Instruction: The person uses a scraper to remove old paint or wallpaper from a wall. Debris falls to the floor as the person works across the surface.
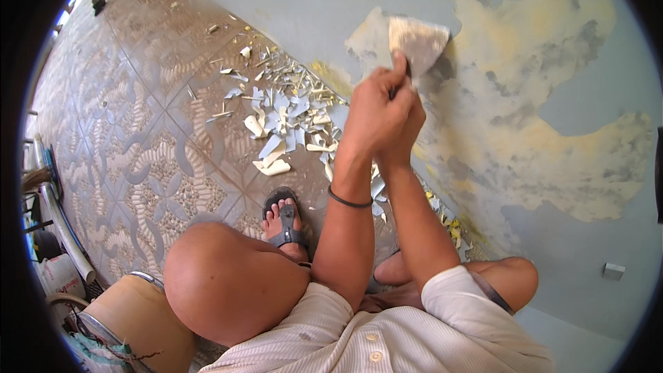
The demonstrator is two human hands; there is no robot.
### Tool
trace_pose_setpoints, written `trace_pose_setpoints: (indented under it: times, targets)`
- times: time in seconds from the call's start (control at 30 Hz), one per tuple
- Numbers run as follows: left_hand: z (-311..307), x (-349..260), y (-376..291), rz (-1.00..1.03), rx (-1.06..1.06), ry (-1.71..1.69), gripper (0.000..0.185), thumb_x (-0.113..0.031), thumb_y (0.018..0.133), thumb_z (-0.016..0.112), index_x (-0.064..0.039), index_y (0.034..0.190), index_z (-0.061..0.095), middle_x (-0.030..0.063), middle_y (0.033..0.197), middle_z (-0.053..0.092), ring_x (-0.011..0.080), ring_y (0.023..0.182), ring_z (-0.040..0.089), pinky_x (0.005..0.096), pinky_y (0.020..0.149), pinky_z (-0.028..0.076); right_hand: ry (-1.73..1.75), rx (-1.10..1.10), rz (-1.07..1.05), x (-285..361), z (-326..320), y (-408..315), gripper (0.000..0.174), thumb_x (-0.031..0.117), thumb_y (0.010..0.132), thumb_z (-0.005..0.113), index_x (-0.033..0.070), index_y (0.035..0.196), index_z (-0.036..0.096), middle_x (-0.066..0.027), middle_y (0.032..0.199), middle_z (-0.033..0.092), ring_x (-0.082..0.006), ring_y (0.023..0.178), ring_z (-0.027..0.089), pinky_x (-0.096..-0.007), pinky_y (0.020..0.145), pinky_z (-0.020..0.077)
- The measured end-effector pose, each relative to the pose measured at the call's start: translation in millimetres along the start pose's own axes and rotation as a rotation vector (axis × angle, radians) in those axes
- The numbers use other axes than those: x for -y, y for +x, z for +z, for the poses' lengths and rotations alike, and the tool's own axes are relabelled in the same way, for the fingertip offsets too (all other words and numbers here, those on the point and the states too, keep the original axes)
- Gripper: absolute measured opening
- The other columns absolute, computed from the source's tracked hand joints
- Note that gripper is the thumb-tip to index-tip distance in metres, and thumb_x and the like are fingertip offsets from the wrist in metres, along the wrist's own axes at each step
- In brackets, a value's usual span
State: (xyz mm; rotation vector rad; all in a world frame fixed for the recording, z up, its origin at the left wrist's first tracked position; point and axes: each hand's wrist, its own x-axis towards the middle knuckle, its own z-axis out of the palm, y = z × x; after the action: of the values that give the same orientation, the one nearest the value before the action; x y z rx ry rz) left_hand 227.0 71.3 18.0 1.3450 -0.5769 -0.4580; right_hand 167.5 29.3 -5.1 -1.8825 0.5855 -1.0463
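Observation:
Both of my hands are clasped together on the handle of a paint scraper (418,44). My left hand (378,109), below a dark wristband (349,199), lies on top, and a finger reaches onto the broad blade. My right hand (416,119) is wrapped close against it and partly hidden behind it. The handle is mostly covered by my fingers. Pale residue coats the blade, whose wide edge is at the painted wall (311,0). Just right of the blade spreads a large bare patch (497,83) with ragged paint edges, cream, yellow and grey.
Peeled paint flakes (282,114) litter the patterned tile floor (160,109) along the wall's foot. My sandalled foot (285,220) stands near them. A tan drum (137,316), a white container (61,274) and a pipe (65,228) crowd the lower left. A small box (614,271) sticks out from the wall.

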Motion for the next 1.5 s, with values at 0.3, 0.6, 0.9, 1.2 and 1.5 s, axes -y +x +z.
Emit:
trace_pose_setpoints:
  times: [0.3,0.6,0.9,1.2,1.5]
  targets:
    - [-3,-15,0,-0.044,0.019,0.003,0.055,-0.019,0.096,0.071,0.009,0.144,0.066,0.0156,0.117,0.076,0.0204,0.110,0.070,0.0334,0.102,0.053,0.096,-0.019,0.061,17,3,8,0.022,0.018,0.113,0.060,-0.003,0.113,0.065,-0.0095,0.103,0.071,-0.0143,0.094,0.065,-0.0323,0.080,0.0548]
    - [-6,-9,8,-0.087,0.027,-0.062,0.054,-0.022,0.100,0.071,0.010,0.143,0.067,0.0142,0.113,0.077,0.0162,0.107,0.067,0.0329,0.102,0.052,-0.117,-0.012,-0.053,7,2,18,0.028,0.021,0.112,0.063,-0.005,0.102,0.068,-0.0130,0.093,0.076,-0.0183,0.090,0.072,-0.0360,0.079,0.0570]
    - [-11,-5,10,-0.166,0.018,-0.178,0.042,-0.020,0.096,0.068,0.015,0.119,0.073,0.0166,0.089,0.076,0.0165,0.080,0.067,0.0341,0.077,0.055,-0.034,-0.005,0.072,0,5,15,0.034,0.029,0.116,0.058,-0.004,0.107,0.066,-0.0116,0.088,0.072,-0.0225,0.080,0.072,-0.0379,0.072,0.0561]
    - [-2,-54,-11,-0.044,0.293,-0.246,0.061,-0.034,0.099,0.082,-0.003,0.150,0.068,0.0205,0.141,0.062,0.0268,0.123,0.067,0.0445,0.103,0.058,0.273,0.048,0.216,86,-87,10,0.038,0.025,0.119,0.053,-0.004,0.142,0.060,-0.0016,0.084,0.065,-0.0054,0.057,0.053,-0.0245,0.045,0.0392]
    - [43,-89,-24,0.445,0.113,-0.035,0.071,-0.043,0.102,0.071,0.009,0.148,0.062,0.0315,0.167,0.045,0.0486,0.154,0.047,0.0509,0.121,0.045,0.184,-0.182,0.054,119,-97,34,0.035,0.012,0.116,0.057,-0.009,0.143,0.067,-0.0052,0.110,0.073,-0.0075,0.093,0.063,-0.0269,0.080,0.0543]
